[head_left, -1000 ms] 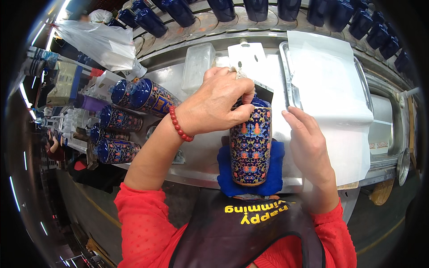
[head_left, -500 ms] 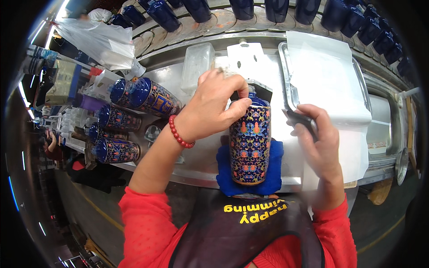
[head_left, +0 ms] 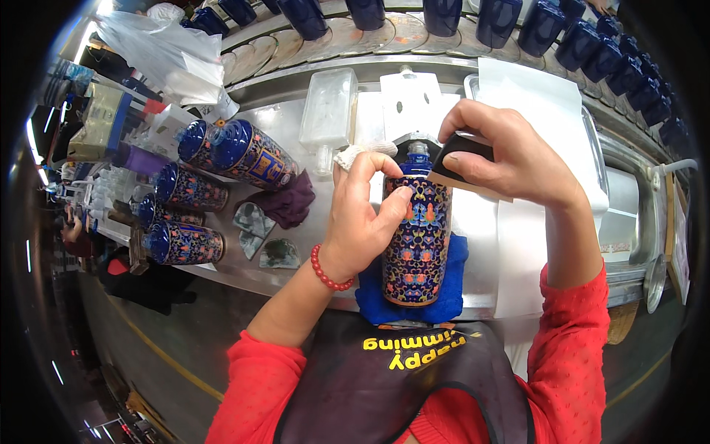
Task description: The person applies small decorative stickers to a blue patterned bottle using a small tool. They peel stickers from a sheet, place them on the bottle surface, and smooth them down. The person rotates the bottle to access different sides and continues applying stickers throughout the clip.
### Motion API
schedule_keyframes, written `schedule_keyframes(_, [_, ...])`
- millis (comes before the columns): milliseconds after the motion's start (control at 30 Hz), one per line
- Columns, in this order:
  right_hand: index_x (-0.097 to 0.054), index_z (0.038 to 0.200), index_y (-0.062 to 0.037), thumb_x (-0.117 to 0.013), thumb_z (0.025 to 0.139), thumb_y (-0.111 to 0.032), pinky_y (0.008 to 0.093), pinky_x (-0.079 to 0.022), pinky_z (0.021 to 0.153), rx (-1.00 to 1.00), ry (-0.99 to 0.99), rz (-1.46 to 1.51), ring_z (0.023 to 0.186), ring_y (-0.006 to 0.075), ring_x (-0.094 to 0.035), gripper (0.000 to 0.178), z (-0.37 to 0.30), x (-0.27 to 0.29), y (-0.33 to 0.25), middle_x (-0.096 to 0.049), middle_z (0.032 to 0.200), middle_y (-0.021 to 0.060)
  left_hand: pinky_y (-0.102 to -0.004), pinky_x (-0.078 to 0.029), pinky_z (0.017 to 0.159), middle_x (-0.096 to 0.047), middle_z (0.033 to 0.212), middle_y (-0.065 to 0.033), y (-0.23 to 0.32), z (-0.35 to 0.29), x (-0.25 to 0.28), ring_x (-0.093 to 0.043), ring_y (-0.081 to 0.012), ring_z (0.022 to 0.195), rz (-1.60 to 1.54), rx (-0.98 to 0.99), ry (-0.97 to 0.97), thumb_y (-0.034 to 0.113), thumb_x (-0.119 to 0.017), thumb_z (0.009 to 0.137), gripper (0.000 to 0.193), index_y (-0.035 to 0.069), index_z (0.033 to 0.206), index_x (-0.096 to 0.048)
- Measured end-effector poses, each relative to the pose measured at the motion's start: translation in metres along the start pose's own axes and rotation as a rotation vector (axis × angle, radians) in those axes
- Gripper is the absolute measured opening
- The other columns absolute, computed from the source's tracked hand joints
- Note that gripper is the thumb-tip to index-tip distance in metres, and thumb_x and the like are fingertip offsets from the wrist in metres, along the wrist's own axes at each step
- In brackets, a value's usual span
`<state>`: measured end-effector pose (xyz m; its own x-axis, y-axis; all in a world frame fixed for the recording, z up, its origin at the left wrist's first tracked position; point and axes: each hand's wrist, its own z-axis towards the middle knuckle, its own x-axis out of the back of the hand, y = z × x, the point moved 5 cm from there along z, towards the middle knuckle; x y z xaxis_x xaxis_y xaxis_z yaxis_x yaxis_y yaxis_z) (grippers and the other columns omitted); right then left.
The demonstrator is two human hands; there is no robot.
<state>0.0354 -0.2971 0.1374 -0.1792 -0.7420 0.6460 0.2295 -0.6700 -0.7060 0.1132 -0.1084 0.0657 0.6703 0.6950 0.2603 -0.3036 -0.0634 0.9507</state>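
A dark blue bottle (head_left: pixel 416 244) with a colourful floral pattern lies before me, neck pointing away, its near end over a blue cloth (head_left: pixel 452 277). My left hand (head_left: pixel 367 211), with a red bead bracelet at the wrist, grips the bottle's upper left side, thumb and forefinger bent against the pattern's top edge. A crumpled white piece (head_left: pixel 351 156) shows by its fingers; whether it is worn or held I cannot make out. My right hand (head_left: pixel 510 152) is closed round a black scraper (head_left: pixel 467 157) with a pale lower edge, held against or just over the bottle's right shoulder.
A white holder (head_left: pixel 407 85) stands beyond the bottle's neck, beside a clear plastic box (head_left: pixel 329 107). White sheets (head_left: pixel 529 96) cover a tray at right. Patterned bottles (head_left: pixel 255 159) and a purple cloth (head_left: pixel 292 200) are at left. Plain blue bottles (head_left: pixel 442 16) line a conveyor (head_left: pixel 347 44) behind.
My right hand has brought the scraper up and left to the bottle's shoulder. My left hand has shifted down from the neck. The conveyor bottles have moved.
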Motion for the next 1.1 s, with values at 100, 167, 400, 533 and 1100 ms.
schedule_keyframes(100, [-0.063, 0.096, -0.0013, -0.073, 0.084, -0.015, 0.0369, -0.053, 0.068, -0.053, -0.121, -0.001, 0.071, 0.0297, -0.065, 0.020, 0.010, 0.000, 0.004, -0.065, 0.077, 0.0153, -0.0407, -0.041, 0.097, -0.060, 0.106, -0.0131, 0.000, -0.002, 0.000, -0.051, -0.0312, 0.104, 0.078, -0.068, 0.021, 0.014, -0.069, 0.089, 0.022, 0.004, 0.107, -0.060])
schedule_keyframes(167, [-0.064, 0.098, -0.0017, -0.074, 0.084, -0.013, 0.0357, -0.052, 0.066, -0.008, -0.160, -0.007, 0.068, 0.0260, -0.063, 0.020, 0.013, -0.001, 0.003, -0.065, 0.076, 0.0127, -0.0408, -0.040, 0.097, -0.061, 0.105, -0.0130, 0.000, -0.004, 0.000, -0.051, -0.0314, 0.103, 0.104, -0.087, 0.028, 0.014, -0.069, 0.089, 0.022, 0.004, 0.106, -0.060])
schedule_keyframes(400, [-0.066, 0.105, -0.0018, -0.072, 0.087, -0.009, 0.0316, -0.050, 0.063, 0.067, -0.082, 0.036, 0.066, 0.0178, -0.062, 0.020, 0.002, 0.003, 0.001, -0.065, 0.077, 0.0083, -0.0494, -0.030, 0.108, -0.066, 0.111, -0.0124, 0.020, -0.009, 0.002, -0.050, -0.0320, 0.115, 0.410, -0.450, 0.087, 0.020, -0.072, 0.086, 0.024, 0.010, 0.109, -0.071])
schedule_keyframes(533, [-0.065, 0.109, -0.0006, -0.069, 0.089, -0.007, 0.0311, -0.050, 0.064, 0.075, 0.104, -0.027, 0.066, 0.0174, -0.062, 0.022, -0.013, 0.006, 0.000, -0.063, 0.078, 0.0076, -0.0568, -0.019, 0.116, -0.069, 0.122, -0.0121, 0.030, -0.023, -0.005, -0.044, -0.0325, 0.129, 0.775, -0.638, 0.076, 0.034, -0.073, 0.086, 0.035, 0.017, 0.116, -0.078])
schedule_keyframes(1100, [-0.066, 0.101, -0.0016, -0.077, 0.085, -0.008, 0.0336, -0.048, 0.097, -0.177, 0.183, 0.133, 0.112, 0.0243, -0.062, 0.021, -0.026, -0.045, 0.019, -0.063, 0.123, 0.0117, -0.0561, -0.016, 0.119, -0.066, 0.127, -0.0131, 0.013, -0.035, 0.003, -0.044, -0.0346, 0.128, 0.653, -0.554, 0.054, 0.044, -0.071, 0.092, 0.039, 0.018, 0.121, -0.076])
